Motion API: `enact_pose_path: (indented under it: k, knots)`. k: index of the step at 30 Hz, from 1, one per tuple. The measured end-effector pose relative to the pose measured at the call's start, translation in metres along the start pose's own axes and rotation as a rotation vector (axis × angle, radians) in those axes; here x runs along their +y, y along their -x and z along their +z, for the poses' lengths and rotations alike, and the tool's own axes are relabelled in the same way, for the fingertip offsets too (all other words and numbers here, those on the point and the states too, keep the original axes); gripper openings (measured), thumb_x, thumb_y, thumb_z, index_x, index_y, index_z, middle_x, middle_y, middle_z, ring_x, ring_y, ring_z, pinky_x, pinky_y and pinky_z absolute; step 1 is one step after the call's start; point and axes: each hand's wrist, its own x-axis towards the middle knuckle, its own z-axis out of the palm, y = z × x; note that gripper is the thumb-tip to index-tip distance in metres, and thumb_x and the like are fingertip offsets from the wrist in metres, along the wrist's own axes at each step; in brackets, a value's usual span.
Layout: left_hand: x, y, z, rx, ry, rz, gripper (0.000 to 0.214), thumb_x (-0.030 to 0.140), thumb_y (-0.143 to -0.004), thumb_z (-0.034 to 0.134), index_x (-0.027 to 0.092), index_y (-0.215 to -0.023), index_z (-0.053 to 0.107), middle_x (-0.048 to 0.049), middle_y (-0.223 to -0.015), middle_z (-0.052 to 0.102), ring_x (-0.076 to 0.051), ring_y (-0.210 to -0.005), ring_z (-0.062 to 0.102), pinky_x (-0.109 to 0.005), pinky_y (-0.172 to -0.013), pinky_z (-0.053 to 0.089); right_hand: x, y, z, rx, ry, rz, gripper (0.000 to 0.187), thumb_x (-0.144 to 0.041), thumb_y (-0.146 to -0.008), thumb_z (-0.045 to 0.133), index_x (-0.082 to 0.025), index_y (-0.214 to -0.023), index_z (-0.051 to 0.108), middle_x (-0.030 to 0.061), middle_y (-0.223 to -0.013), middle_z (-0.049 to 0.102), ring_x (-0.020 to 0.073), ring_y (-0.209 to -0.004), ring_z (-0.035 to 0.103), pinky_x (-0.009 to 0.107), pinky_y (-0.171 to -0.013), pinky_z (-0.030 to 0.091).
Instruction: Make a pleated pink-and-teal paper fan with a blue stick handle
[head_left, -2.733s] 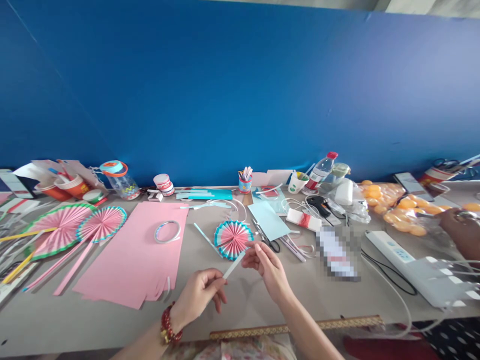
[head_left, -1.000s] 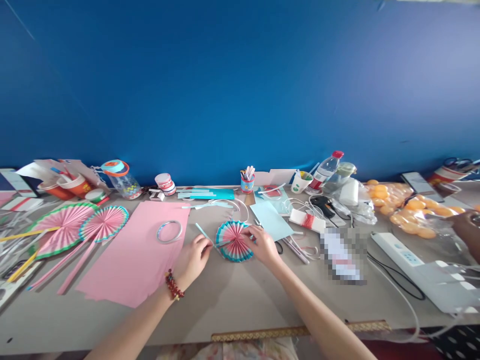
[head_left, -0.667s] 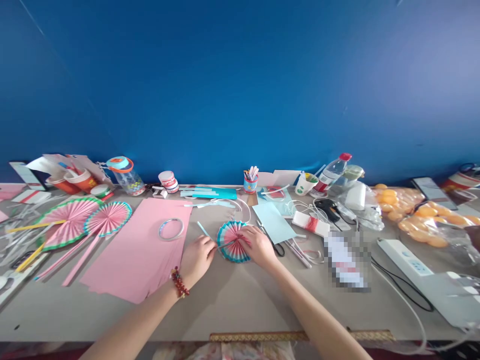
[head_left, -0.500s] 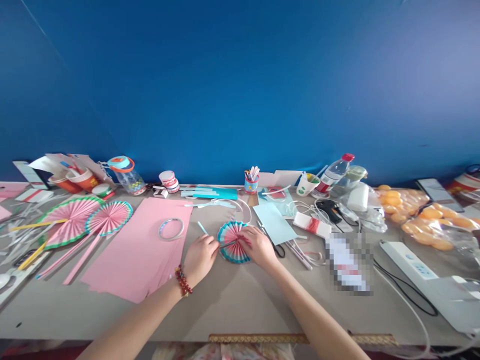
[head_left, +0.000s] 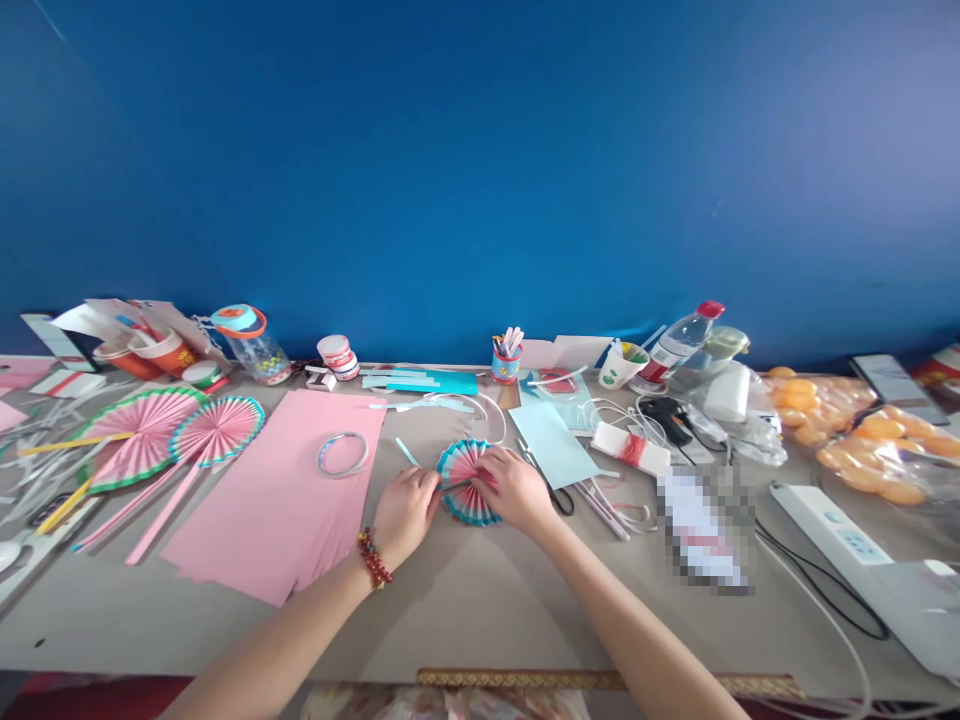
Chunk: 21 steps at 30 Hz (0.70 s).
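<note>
A small round pleated paper fan (head_left: pixel 466 512), pink in the middle with a blue-and-white striped rim, lies on the table between my hands. My left hand (head_left: pixel 405 510), with a red bead bracelet at the wrist, has its fingers closed at the fan's left edge. Curled over the right half, my right hand (head_left: pixel 517 492) grips the fan near its centre. A thin dark line crosses the fan between the fingertips; what it is I cannot make out. Just beyond my left hand lies a pale blue paper strip (head_left: pixel 406 452). Black-handled scissors (head_left: pixel 561 500) rest right of my right hand.
Pink paper sheets (head_left: pixel 262 490) and a clear tape ring (head_left: pixel 343 454) lie left. Two finished-looking fans (head_left: pixel 217 432) are farther left. Rightward are a light blue sheet (head_left: pixel 556 445), red thread on a white card (head_left: pixel 632 449), a bottle (head_left: pixel 681 345) and a power strip (head_left: pixel 840 530).
Both hands stay at the fan with almost the same grip. The view has shifted slightly, so things on the right appear a little farther right.
</note>
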Motion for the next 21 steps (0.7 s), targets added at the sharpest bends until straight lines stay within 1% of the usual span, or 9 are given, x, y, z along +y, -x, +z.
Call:
enact_pose_path:
  k: [4,9,14,18,21]
  knots:
    - [-0.001,0.001,0.003,0.009,-0.003,0.003,0.01,0.012,-0.094,0.05,0.019,-0.1,0.053,-0.0048,-0.088,0.064,-0.023,-0.086,0.061,-0.035,-0.075,0.048,-0.009,-0.008,-0.007,-0.071,0.085,0.051,0.014,-0.033,-0.092,0.058,-0.021,-0.096,0.063,0.0052,-0.106,0.065,0.0207,-0.1,0.06,0.028,-0.084,0.044]
    - [-0.001,0.001,0.007,0.014,0.002,0.006,0.015,0.014,-0.093,0.051,0.019,-0.107,0.051,-0.0056,-0.094,0.064,-0.023,-0.09,0.062,-0.037,-0.08,0.049,-0.021,-0.019,-0.014,-0.156,0.185,0.117,0.023,-0.04,-0.087,0.059,-0.02,-0.1,0.061,0.008,-0.106,0.066,0.0244,-0.096,0.063,0.028,-0.072,0.043]
    - [0.0,0.001,0.007,0.021,0.004,-0.024,0.018,0.015,-0.092,0.053,0.019,-0.108,0.048,-0.0061,-0.095,0.063,-0.023,-0.089,0.062,-0.037,-0.079,0.05,-0.027,-0.029,-0.015,-0.219,0.243,0.131,0.027,-0.038,-0.083,0.061,-0.02,-0.103,0.06,0.0088,-0.105,0.067,0.026,-0.093,0.065,0.03,-0.069,0.043]
    - [0.0,0.002,0.006,0.033,0.004,-0.056,0.022,0.016,-0.089,0.056,0.019,-0.109,0.047,-0.0075,-0.102,0.061,-0.024,-0.093,0.061,-0.037,-0.08,0.051,-0.028,-0.03,-0.016,-0.229,0.267,0.124,0.028,-0.039,-0.084,0.06,-0.019,-0.104,0.059,0.0088,-0.106,0.067,0.0273,-0.093,0.066,0.03,-0.069,0.044]
    - [0.0,0.004,0.007,0.037,0.004,-0.076,0.018,0.017,-0.089,0.056,0.019,-0.106,0.047,-0.009,-0.107,0.059,-0.024,-0.093,0.061,-0.038,-0.081,0.051,-0.028,-0.029,-0.016,-0.23,0.272,0.123,0.029,-0.039,-0.084,0.06,-0.019,-0.105,0.059,0.0088,-0.107,0.067,0.0269,-0.095,0.066,0.03,-0.069,0.043]
